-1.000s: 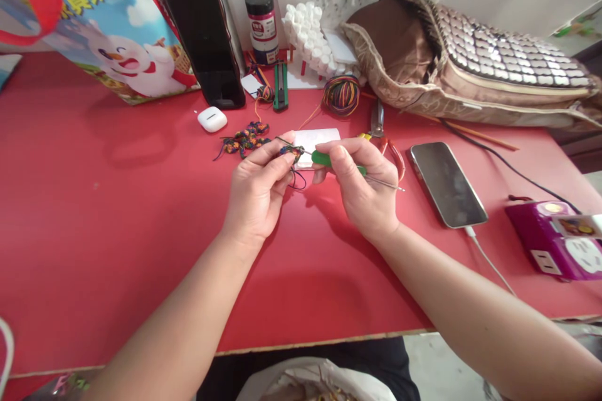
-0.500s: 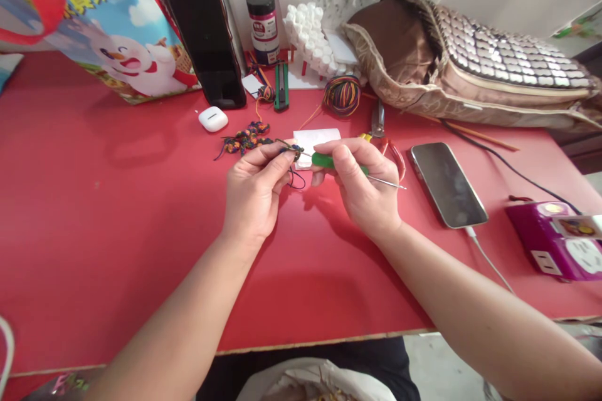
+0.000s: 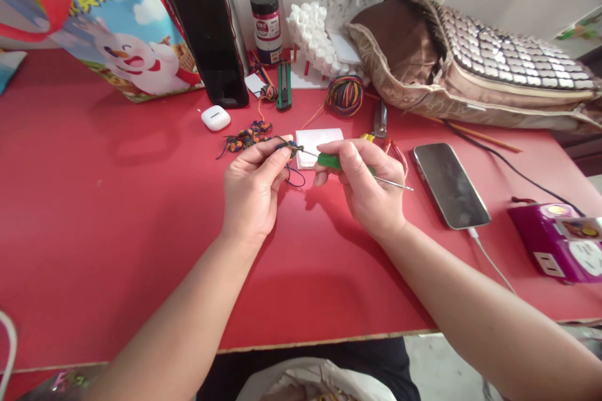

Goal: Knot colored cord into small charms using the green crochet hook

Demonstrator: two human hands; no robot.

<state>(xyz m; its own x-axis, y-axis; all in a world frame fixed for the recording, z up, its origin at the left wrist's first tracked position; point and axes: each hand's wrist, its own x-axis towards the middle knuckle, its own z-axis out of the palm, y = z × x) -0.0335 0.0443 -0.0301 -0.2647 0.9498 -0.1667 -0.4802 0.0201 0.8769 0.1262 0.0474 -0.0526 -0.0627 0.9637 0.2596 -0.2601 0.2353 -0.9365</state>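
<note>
Between thumb and fingers, my left hand (image 3: pixel 251 191) pinches a small piece of dark multicoloured crochet (image 3: pixel 292 147). A loose dark blue strand loops below it. My right hand (image 3: pixel 369 185) is closed around the green handle of a crochet hook (image 3: pixel 329 161), whose thin metal shaft reaches the crochet's right end. A second metal tip sticks out behind the hand. Beyond my left hand lies a curled multicoloured crocheted strip (image 3: pixel 249 136). Under and behind the hook rests a folded white paper (image 3: pixel 320 138).
A yarn ball (image 3: pixel 345 95), a green cutter (image 3: pixel 284 86) and red-handled pliers (image 3: pixel 380 119) lie behind my hands. Right are a charging phone (image 3: pixel 451 185) and purple power box (image 3: pixel 557 241). At the back stand a black phone (image 3: pixel 209 44), jar (image 3: pixel 266 28) and sequinned bag (image 3: pixel 470 56).
My right hand has drawn back slightly to the right, so more of the hook's shaft shows between handle and crochet. My left hand keeps its pinch.
</note>
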